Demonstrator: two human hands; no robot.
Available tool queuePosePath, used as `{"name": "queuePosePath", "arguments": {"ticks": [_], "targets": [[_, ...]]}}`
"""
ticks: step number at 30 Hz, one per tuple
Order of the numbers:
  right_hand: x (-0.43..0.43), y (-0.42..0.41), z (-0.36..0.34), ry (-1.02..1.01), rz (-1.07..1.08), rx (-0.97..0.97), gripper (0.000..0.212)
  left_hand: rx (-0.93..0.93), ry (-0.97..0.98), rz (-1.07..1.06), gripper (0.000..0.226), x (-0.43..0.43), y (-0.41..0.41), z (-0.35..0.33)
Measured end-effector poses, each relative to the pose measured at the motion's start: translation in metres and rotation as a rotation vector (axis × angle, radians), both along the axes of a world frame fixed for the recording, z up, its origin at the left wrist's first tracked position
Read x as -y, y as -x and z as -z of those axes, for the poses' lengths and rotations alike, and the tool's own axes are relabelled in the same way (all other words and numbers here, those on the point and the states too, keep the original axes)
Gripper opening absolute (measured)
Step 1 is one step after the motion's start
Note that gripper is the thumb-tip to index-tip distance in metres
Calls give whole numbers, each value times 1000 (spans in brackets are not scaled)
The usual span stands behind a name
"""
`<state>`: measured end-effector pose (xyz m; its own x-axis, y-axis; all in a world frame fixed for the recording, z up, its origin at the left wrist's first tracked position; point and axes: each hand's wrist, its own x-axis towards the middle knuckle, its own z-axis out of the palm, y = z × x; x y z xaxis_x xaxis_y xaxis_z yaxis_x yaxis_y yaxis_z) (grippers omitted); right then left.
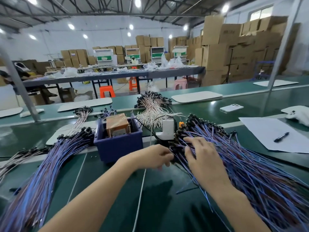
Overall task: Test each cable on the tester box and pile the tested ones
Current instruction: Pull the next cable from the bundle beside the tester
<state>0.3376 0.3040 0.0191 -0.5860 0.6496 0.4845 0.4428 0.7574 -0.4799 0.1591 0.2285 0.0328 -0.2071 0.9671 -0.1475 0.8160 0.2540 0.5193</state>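
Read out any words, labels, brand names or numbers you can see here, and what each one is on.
No text here is readable.
Cardboard boxes: faint dark print, too blurred to read.
Green panels on the far racks: too small to tell if lettered.
White paper under the pen: no writing visible.

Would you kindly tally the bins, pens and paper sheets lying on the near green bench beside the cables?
Blue plastic bin: 1
Black pen: 1
White paper sheet: 1
Total: 3
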Motion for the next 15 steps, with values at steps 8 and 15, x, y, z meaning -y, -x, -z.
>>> {"name": "queuePosePath", "arguments": {"ticks": [8,15], "targets": [[60,111,35,127,-446,162,26,10,120,-246,26,131,72,19],[86,167,58,198,-598,378,29,-206,-47,-636,25,204,136,11]]}}
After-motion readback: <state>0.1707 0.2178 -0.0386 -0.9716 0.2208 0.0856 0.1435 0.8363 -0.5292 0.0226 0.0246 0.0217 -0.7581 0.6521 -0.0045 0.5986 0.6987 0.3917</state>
